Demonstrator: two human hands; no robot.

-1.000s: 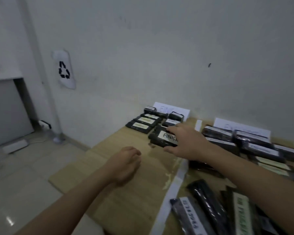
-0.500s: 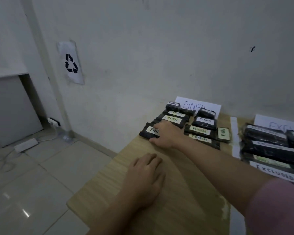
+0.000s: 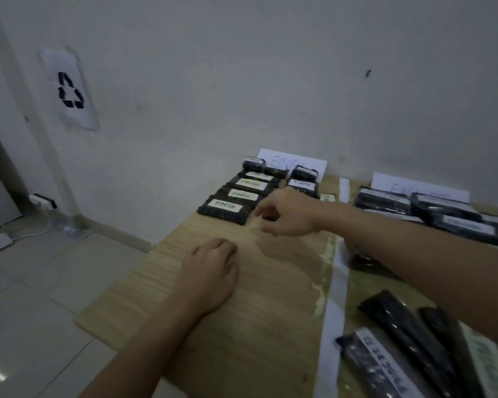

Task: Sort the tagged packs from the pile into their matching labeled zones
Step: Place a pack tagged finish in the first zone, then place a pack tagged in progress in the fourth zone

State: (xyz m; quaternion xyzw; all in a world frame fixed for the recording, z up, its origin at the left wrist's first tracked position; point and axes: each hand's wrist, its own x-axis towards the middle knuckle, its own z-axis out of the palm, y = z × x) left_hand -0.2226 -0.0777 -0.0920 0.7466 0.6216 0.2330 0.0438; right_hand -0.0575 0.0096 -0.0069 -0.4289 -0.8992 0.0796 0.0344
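Hands are sitting over the pale wood-grain bench (image 3: 242, 326): the left hand (image 3: 210, 271) is resting knuckles-up on the board, fingers loosely curled and holding nothing, while the right hand (image 3: 285, 214) is hovering just beside the nearest FINISH pack (image 3: 223, 211), fingers bent and relaxed, empty. That flat black rectangular pack with its white tag is lying at the front of a row of like packs before the paper FINISH sign (image 3: 292, 163). Glossy black packs of the pile (image 3: 408, 346) are lying at lower right, beyond a white tape strip (image 3: 332, 305). EXCLUDED packs (image 3: 443, 211) are lying stacked at right.
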